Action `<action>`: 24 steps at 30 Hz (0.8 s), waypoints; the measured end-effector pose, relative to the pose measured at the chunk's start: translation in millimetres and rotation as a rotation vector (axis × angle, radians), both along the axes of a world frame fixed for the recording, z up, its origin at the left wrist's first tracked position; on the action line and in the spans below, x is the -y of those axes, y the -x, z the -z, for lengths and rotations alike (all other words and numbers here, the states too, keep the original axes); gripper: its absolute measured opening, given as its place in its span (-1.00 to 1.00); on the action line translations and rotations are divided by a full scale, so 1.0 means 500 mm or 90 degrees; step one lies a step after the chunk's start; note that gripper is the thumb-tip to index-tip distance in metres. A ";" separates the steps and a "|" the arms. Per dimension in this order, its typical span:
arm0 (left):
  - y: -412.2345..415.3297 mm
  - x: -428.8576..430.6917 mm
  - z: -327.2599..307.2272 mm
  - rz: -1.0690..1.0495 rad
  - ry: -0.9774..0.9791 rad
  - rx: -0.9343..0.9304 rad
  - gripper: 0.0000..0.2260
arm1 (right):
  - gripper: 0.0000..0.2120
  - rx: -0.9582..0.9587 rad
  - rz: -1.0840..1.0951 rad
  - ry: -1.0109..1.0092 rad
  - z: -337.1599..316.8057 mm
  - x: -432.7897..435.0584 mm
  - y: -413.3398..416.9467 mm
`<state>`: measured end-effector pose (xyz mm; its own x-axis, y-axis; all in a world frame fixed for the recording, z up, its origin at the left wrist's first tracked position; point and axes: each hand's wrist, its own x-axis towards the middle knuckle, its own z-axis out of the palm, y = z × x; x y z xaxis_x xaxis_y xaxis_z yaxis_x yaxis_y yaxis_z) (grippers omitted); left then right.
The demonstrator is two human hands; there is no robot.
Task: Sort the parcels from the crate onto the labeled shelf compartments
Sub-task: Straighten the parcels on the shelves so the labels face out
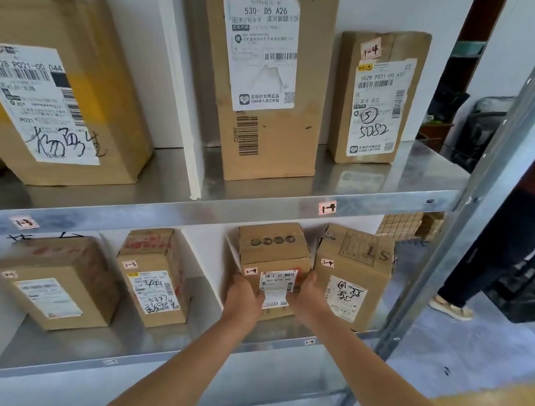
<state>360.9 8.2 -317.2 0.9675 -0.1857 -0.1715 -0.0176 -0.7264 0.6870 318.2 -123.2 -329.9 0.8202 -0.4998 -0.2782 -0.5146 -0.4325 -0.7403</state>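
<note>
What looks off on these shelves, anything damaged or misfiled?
Only wear. The shipping label on the tall box, upper right compartment, is torn mid-sheet. The 2-4 box beside the held parcel has a ragged top-left corner. The 1-4 tag up top matches the shelf label.

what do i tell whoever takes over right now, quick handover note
Left hand and right hand grip the small parcel tagged 2-4, one on each side.
It is in the lower right compartment beside another 2-4 box. I can't tell if it rests fully on the lower shelf.
Done: other boxes stand in their compartments.
Left: release this one, then see what remains in the crate, which I can't see into.
</note>
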 end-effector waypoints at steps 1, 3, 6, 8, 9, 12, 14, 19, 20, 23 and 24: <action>0.002 -0.001 0.001 0.003 -0.006 0.009 -0.62 | -0.64 0.000 -0.002 0.011 -0.003 0.002 0.006; 0.005 -0.008 0.003 0.018 -0.008 0.020 -0.68 | -0.77 0.009 0.000 0.037 -0.012 0.007 0.020; 0.015 -0.021 0.007 0.050 -0.020 0.019 -0.71 | -0.76 0.024 0.001 0.050 -0.025 0.013 0.043; 0.029 -0.023 0.014 0.094 -0.079 0.007 -0.64 | -0.70 0.003 -0.013 0.069 -0.035 0.016 0.063; 0.039 -0.021 0.015 0.120 -0.104 -0.008 -0.61 | -0.66 -0.011 -0.017 0.074 -0.041 0.017 0.074; 0.063 -0.008 0.022 0.144 -0.097 -0.064 -0.60 | -0.68 -0.037 -0.021 0.120 -0.053 0.024 0.108; 0.068 -0.004 0.027 0.140 -0.080 -0.060 -0.59 | -0.78 -0.062 -0.020 0.161 -0.055 0.041 0.128; 0.090 0.010 0.056 0.228 -0.127 -0.051 -0.63 | -0.66 -0.054 0.120 0.175 -0.046 0.099 0.196; 0.093 0.018 0.058 0.226 -0.144 -0.041 -0.64 | -0.61 -0.037 0.145 0.182 -0.043 0.111 0.207; 0.095 0.041 0.047 0.209 -0.153 -0.002 -0.66 | -0.59 -0.005 0.170 0.184 -0.038 0.143 0.220; 0.094 0.049 0.040 0.210 -0.143 0.017 -0.68 | -0.60 -0.001 0.175 0.176 -0.036 0.150 0.221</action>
